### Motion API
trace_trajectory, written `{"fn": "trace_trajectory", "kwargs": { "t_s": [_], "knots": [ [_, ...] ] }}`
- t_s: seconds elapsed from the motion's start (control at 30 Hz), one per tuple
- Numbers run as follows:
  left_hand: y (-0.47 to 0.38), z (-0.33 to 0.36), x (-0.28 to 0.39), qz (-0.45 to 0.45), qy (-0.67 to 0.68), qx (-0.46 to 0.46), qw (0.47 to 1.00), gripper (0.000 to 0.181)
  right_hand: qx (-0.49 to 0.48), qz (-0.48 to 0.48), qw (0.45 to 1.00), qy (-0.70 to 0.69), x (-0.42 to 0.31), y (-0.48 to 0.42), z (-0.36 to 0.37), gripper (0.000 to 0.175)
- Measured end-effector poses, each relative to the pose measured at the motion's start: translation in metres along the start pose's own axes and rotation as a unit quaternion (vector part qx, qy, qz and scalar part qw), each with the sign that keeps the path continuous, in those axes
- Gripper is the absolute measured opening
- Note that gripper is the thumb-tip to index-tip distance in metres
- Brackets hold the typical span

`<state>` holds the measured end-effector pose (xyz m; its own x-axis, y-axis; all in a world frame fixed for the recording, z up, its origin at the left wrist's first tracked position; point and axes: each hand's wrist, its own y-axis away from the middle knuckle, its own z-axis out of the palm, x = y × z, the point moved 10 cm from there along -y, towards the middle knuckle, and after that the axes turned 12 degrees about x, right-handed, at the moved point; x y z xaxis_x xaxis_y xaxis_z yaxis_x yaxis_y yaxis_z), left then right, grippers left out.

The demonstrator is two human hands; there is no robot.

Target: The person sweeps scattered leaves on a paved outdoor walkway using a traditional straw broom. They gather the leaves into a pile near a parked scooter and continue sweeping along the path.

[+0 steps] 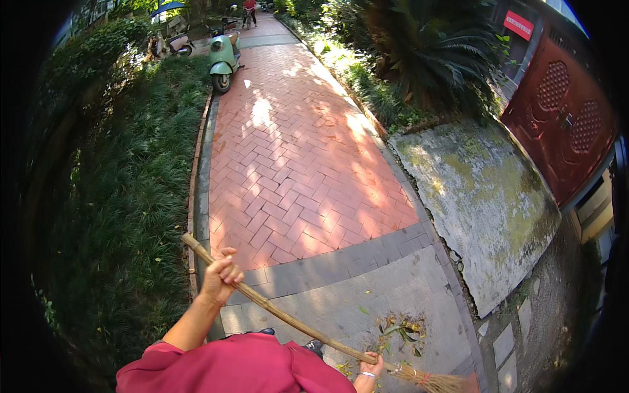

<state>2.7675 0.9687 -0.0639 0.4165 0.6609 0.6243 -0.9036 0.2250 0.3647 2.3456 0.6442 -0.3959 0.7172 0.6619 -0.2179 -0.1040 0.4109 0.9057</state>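
Observation:
My left hand grips the upper part of a long wooden broom handle, whose bare end sticks out past my fist. Lower down, my right hand, with a bracelet at the wrist, is closed around the handle just above the broom head. The twig bristles are bound to the handle and point to the lower right; their tips look blurred. Beyond my right hand, a small heap of dry and green leaves lies on the grey paving. A few more yellow leaves lie near my shoe.
Red brick path runs ahead, with dark grass along its left kerb. A green scooter stands at the left edge. On the right are a mossy concrete slab and a red door. Far off, a person is with a bicycle.

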Motion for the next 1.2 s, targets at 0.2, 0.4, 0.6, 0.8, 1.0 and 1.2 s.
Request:
{"fn": "trace_trajectory", "kwargs": {
  "t_s": [0.2, 0.4, 0.6, 0.8, 1.0, 1.2],
  "knots": [
    [0.022, -0.136, 0.195, 0.214, 0.117, 0.084, 0.966, 0.014, -0.06, 0.066, 0.979, 0.184, 0.194, 0.02, 0.087, 0.019],
    [0.139, -0.209, 0.395, 0.514, 0.141, 0.022, 0.846, 0.015, -0.2, 0.192, 0.92, 0.276, 0.426, 0.151, 0.178, 0.015],
    [0.356, -0.184, 0.436, 0.729, -0.126, 0.08, 0.668, 0.012, -0.252, 0.401, 0.833, 0.286, 0.614, 0.251, 0.158, 0.015],
    [0.244, -0.101, 0.403, 0.609, -0.06, -0.045, 0.79, 0.022, -0.072, 0.389, 0.878, 0.269, 0.578, 0.178, 0.1, 0.016],
    [0.164, -0.132, 0.396, 0.468, -0.044, -0.077, 0.879, 0.012, -0.076, 0.319, 0.932, 0.154, 0.455, 0.122, 0.0, 0.01],
    [0.098, -0.108, 0.233, 0.273, -0.05, -0.086, 0.957, 0.012, -0.001, 0.23, 0.971, 0.071, 0.296, 0.056, -0.139, 0.02]
  ]
}}
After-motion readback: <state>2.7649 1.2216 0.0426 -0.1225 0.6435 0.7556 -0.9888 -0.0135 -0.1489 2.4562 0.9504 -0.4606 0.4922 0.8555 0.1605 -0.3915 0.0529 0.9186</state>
